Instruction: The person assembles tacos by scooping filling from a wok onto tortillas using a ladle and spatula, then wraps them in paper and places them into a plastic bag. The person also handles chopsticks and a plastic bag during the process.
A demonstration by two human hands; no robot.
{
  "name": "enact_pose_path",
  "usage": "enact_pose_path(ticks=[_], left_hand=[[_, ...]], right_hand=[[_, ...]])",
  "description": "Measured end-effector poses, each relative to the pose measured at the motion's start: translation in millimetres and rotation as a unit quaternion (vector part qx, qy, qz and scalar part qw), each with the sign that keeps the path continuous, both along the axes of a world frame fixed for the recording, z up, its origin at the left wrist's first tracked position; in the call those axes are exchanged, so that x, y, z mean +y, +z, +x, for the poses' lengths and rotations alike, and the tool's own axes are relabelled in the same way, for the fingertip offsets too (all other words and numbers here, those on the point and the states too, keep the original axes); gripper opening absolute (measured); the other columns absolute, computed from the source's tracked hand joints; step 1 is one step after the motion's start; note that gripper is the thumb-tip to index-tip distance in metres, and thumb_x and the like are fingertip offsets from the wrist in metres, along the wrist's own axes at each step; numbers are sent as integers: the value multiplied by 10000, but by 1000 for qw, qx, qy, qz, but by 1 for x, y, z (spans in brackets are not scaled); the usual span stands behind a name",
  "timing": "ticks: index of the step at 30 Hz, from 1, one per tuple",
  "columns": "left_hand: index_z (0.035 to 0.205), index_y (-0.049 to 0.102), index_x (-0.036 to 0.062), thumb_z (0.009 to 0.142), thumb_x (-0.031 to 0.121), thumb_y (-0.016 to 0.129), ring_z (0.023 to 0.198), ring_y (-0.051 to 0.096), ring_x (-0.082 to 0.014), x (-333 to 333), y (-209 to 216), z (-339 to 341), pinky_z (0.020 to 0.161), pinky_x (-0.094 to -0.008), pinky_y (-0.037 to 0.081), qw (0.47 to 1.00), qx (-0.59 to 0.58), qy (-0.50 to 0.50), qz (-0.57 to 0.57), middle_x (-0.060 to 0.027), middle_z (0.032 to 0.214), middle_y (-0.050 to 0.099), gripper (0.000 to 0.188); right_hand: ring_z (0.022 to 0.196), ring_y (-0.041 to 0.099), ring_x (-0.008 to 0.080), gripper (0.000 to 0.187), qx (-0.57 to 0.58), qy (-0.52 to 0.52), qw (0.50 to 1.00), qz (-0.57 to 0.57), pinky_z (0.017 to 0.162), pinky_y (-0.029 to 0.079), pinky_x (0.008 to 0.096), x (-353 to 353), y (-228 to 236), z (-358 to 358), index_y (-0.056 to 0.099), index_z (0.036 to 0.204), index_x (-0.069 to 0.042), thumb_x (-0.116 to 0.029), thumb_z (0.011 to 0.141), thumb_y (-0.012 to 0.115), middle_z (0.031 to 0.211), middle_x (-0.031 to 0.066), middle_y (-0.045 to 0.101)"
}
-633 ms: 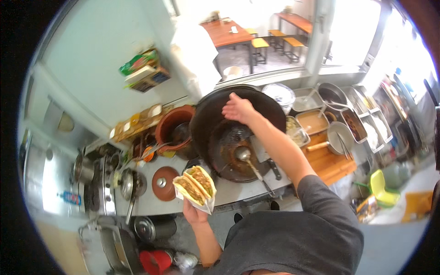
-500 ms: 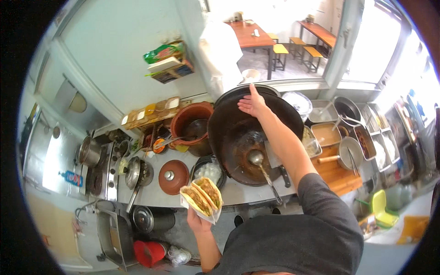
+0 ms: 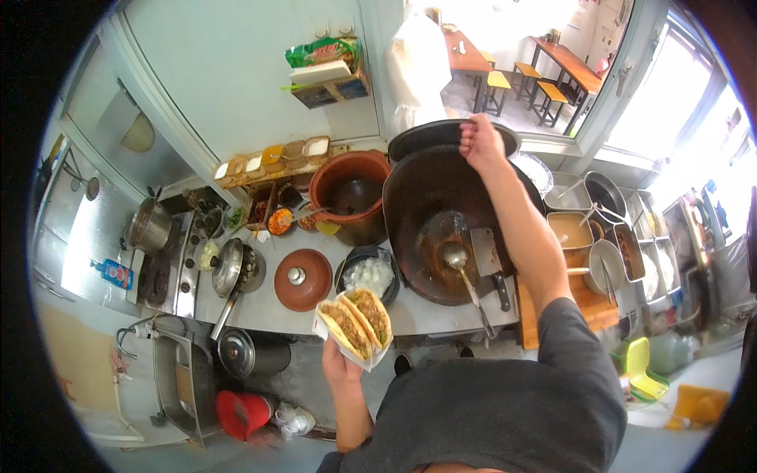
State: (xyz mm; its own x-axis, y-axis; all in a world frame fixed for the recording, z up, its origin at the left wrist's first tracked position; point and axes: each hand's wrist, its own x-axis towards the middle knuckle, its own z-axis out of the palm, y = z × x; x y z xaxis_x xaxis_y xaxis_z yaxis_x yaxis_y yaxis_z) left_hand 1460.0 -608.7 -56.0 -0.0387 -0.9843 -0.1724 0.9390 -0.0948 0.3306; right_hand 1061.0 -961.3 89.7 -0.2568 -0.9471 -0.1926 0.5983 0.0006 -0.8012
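Two flatbread sandwiches [image 3: 359, 323] with chopped filling stand side by side in white paper. My left hand [image 3: 341, 364] is closed around the paper from below, holding them in front of the counter. My right hand [image 3: 481, 143] is raised over the far rim of a large black wok [image 3: 422, 197], its fingers curled. What they hold, if anything, is hidden. Inside the wok rests a metal ladle [image 3: 455, 256], its handle reaching over the near rim. A cleaver [image 3: 487, 256] lies at the wok's right side, partly beside my right forearm.
A brown clay pot [image 3: 347, 169] stands left of the wok, with a brown lid [image 3: 303, 292] nearer. White plastic bags [image 3: 414, 67] hang by the window. Metal trays [image 3: 566, 229] and a wooden board [image 3: 603, 315] are on the right. A lidded saucepan [image 3: 229, 272] sits left.
My right hand's fingers went from stretched out to curled, still over the wok's far side. My left hand keeps hold of the sandwiches. The view has shifted, uncovering more of the cleaver.
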Motion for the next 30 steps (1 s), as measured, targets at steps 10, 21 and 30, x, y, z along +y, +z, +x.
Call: enact_pose_path(ticks=[10, 21, 30], left_hand=[[1582, 368, 30, 1107, 244, 418, 1449, 464, -371, -26, -31, 19, 1224, -559, 345, 987, 54, -121, -94, -170, 1606, 439, 523], [1577, 348, 10, 1126, 237, 391, 1426, 487, -360, -36, -6, 14, 1188, -547, 393, 964, 30, -249, -93, -180, 1579, 461, 506], [1585, 355, 28, 1118, 253, 388, 1425, 477, -403, -13, 5, -24, 1198, -595, 362, 927, 71, -362, -70, -191, 1595, 441, 519]], right_hand=[[438, 547, 143, 231, 215, 48, 973, -75, 403, 420, 267, 288, 30, 23, 653, 888, 6, -171, 1013, 572, 625, 74, 641], [501, 513, 164, 252, -54, 31, 992, 108, 474, 390, 312, 268, -141, 55, 586, 726, -37, -83, 973, 562, 651, 106, 626], [667, 643, 228, 191, -138, -4, 952, 274, 629, 564, 373, 292, -239, 80, 604, 1034, 33, -156, 1033, 576, 823, 144, 680]])
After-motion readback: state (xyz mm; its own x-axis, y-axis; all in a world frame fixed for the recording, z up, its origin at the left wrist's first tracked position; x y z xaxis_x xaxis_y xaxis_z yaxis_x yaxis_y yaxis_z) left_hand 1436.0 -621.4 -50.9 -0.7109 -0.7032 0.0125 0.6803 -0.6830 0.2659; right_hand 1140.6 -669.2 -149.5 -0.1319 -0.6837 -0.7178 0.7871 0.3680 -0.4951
